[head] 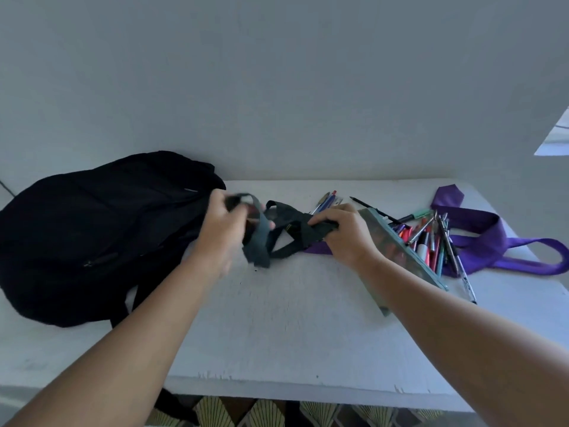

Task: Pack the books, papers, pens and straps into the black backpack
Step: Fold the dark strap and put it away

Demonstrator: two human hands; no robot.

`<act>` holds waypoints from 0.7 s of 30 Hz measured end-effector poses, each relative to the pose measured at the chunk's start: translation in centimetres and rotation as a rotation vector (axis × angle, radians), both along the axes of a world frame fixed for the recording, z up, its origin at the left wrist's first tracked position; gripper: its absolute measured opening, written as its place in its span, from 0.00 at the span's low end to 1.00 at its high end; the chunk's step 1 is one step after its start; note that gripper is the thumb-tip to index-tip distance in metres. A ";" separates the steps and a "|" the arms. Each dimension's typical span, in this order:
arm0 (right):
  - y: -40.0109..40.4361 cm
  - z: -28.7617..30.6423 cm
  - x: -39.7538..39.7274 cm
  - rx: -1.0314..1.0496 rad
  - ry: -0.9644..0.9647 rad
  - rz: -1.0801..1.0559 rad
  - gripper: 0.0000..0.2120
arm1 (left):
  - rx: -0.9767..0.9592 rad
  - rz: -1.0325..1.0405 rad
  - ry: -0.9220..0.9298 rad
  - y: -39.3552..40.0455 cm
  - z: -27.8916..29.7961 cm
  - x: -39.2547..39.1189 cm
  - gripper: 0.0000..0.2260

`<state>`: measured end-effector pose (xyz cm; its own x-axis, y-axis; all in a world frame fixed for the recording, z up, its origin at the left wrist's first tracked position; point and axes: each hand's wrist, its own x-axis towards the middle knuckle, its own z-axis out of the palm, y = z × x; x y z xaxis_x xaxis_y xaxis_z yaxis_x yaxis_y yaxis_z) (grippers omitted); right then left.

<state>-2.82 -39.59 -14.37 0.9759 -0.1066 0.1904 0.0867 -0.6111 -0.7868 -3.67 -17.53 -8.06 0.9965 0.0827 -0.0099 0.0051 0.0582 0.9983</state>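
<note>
The white table carries a black backpack, loose pens and a purple strap.

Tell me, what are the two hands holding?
Both grip the dark strap: the left hand holds its blurred left end, the right hand pinches its right end in its fingers.

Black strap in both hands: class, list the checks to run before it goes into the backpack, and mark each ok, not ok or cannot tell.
1. Left hand grips black strap: ok.
2. Right hand grips its other end: ok.
3. Strap bundled: not ok, loops hang loose.
4. Black backpack beside left hand: ok.
5. Backpack opening unzipped: cannot tell.
6. Purple strap and pens packed: not ok, on table.
</note>
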 end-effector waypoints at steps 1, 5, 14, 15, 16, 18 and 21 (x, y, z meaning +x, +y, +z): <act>-0.1 0.0 -0.1 0.004 0.002 -0.007 0.26 | 0.113 -0.099 0.026 -0.6 -0.2 -0.5 0.05; -1.0 0.1 -0.7 -0.038 0.018 -0.036 0.21 | 0.213 -0.337 0.156 -2.7 -1.7 -1.9 0.14; -2.4 0.5 -1.2 0.073 0.129 -0.044 0.25 | 0.195 0.021 -0.050 -5.1 -1.2 0.4 0.16; -2.3 0.4 -1.1 0.068 0.137 -0.025 0.26 | 0.499 -0.071 -0.132 -5.1 -1.6 0.1 0.16; -2.3 0.4 -1.1 0.065 0.141 0.002 0.28 | 0.695 -0.122 -0.188 -5.1 -2.0 -0.1 0.17; -2.0 0.7 -1.3 0.079 0.139 0.057 0.29 | 0.698 -0.098 -0.161 -5.6 -1.8 -0.2 0.19; -1.4 1.1 -1.6 0.170 0.139 0.125 0.30 | 0.306 -0.044 0.090 -6.2 -0.9 0.5 0.19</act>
<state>-4.44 -40.97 -13.24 0.9990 -0.0024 0.0436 0.0376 -0.4603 -0.8870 -3.18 -23.75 -8.93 0.9955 0.0524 -0.0791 0.0897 -0.2467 0.9649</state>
